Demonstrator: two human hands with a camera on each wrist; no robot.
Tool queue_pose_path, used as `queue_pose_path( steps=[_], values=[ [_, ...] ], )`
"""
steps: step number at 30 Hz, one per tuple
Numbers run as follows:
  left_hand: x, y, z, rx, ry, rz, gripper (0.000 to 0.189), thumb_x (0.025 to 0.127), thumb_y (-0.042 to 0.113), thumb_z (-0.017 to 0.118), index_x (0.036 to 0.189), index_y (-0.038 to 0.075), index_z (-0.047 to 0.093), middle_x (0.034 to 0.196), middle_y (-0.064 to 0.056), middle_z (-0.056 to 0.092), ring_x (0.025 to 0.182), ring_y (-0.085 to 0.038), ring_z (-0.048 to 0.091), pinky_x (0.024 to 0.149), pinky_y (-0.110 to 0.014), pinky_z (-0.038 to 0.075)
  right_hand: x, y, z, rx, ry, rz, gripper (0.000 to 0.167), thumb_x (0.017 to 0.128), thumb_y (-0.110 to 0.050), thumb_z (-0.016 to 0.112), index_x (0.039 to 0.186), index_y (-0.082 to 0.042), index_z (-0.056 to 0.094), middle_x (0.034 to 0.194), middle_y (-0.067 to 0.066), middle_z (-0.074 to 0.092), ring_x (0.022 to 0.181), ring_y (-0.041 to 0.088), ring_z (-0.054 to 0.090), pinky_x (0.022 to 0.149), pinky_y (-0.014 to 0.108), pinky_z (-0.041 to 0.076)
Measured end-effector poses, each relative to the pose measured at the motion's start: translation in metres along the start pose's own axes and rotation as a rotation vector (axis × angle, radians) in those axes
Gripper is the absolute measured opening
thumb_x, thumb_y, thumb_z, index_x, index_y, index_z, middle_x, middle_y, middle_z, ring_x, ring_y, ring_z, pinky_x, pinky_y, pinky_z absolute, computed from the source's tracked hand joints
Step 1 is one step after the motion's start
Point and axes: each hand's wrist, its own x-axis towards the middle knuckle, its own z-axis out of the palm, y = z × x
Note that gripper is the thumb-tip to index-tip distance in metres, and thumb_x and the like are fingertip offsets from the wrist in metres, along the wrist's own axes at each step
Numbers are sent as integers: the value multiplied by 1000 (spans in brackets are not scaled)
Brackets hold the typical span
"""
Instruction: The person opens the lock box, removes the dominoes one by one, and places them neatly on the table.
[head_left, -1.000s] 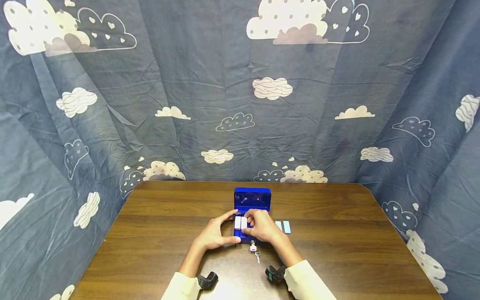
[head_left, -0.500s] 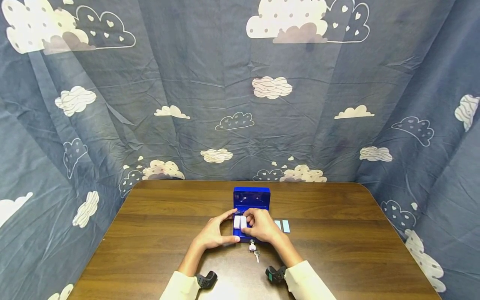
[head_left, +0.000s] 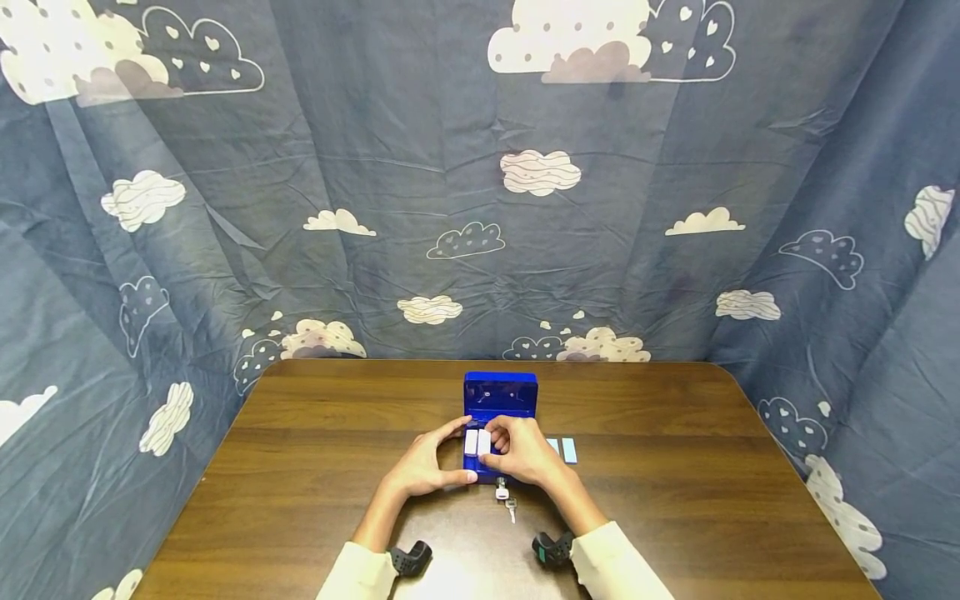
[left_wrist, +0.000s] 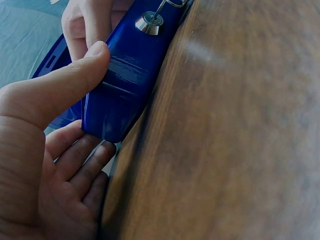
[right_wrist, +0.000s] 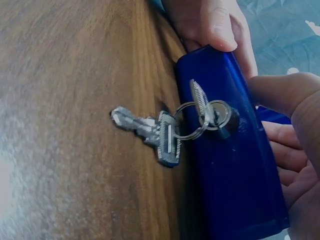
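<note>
"The right hand [head_left: 519, 451], what's it holding?"
"It pinches the right one of two white blocks [head_left: 483, 442] in the open blue box [right_wrist: 235, 165]."
"And the left hand [head_left: 418, 468]?"
"Spread wide, touching the box's left end. A key [right_wrist: 199, 100] sits in the near-side lock [left_wrist: 150, 23]."

Creased grey-blue backdrop [head_left: 405, 167], cloud-printed, spans 9 through 12 to 3 o'clock; brown wood-grain surface [head_left: 660, 483] at 6.
</note>
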Motion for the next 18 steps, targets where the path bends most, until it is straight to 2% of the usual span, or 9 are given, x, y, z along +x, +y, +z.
queue_pose_path(
  steps=[10, 18],
  values=[
    [0, -1, 1, -4, 10, 5, 92, 77, 38, 89, 156, 18, 45, 148, -7, 60, 136, -24, 57, 118, -54, 39, -4, 1, -6, -6, 54, 17, 36, 71, -14, 89, 101, -2, 71, 79, 4, 69, 67, 12, 63, 62, 19, 53],
    [0, 0, 1, -5, 13, 8, 93, 77, 39, 89, 156, 17, 46, 147, -8, 61, 135, -25, 58, 117, -54, 40, -9, 5, -13, 5, 84, 45, 36, 70, -10, 86, 101, -5, 71, 78, 4, 68, 66, 14, 64, 60, 18, 52]
  ],
)
